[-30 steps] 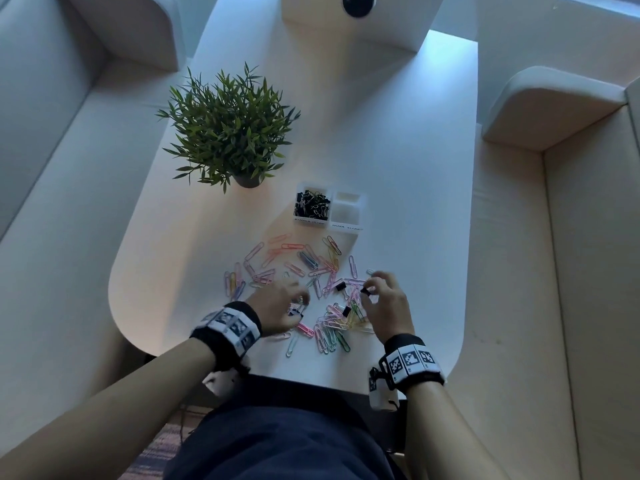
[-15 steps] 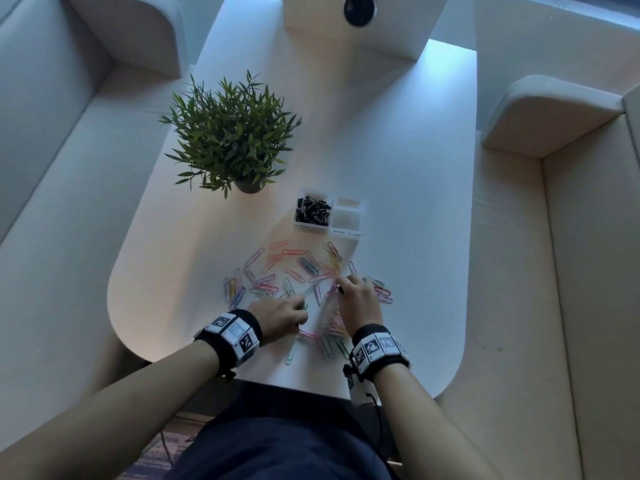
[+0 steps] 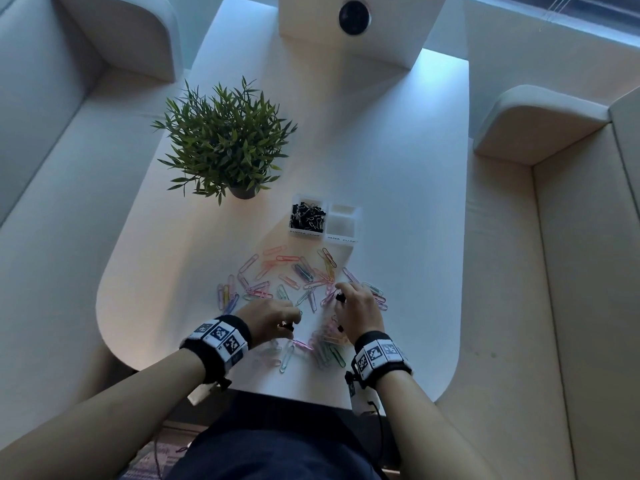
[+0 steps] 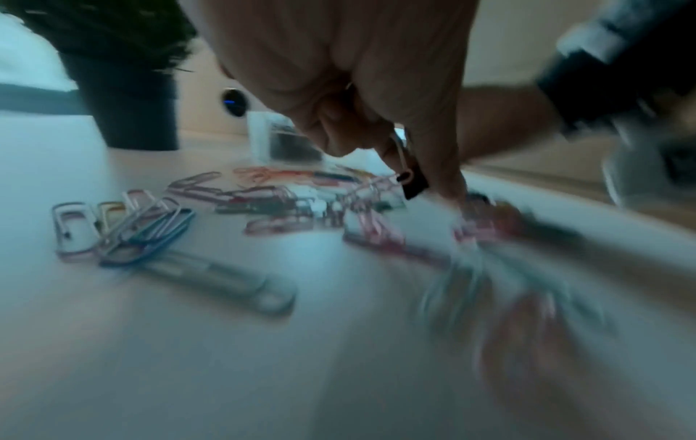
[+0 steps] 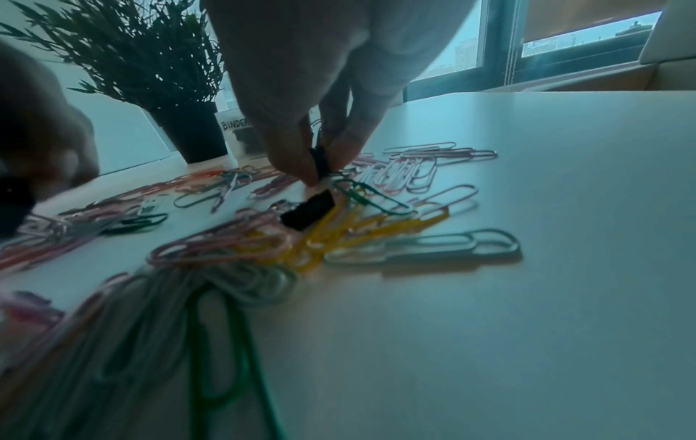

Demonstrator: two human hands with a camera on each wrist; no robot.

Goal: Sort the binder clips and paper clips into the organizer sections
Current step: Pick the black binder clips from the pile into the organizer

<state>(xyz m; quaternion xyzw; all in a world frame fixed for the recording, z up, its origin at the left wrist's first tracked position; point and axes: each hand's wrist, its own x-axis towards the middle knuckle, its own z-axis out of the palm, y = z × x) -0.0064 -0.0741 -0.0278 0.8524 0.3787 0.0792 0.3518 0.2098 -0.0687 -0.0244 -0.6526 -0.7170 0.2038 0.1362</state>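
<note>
Many paper clips [image 3: 304, 271] ring hands — plant [image 3: 225, 140] beyond organizer [image 3: 356, 220].

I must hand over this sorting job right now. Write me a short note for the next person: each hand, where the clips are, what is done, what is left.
Left hand: pinches a black binder clip over the pile.
Right hand: pinches another black binder clip; one more loose binder clip lies just below it on the yellow paper clips.
Organizer: left section holds black binder clips; right sections look empty.
Colored paper clips: all scattered on the white table.
Left: drop the remaining binder clips, then move every paper clip into the right section.
</note>
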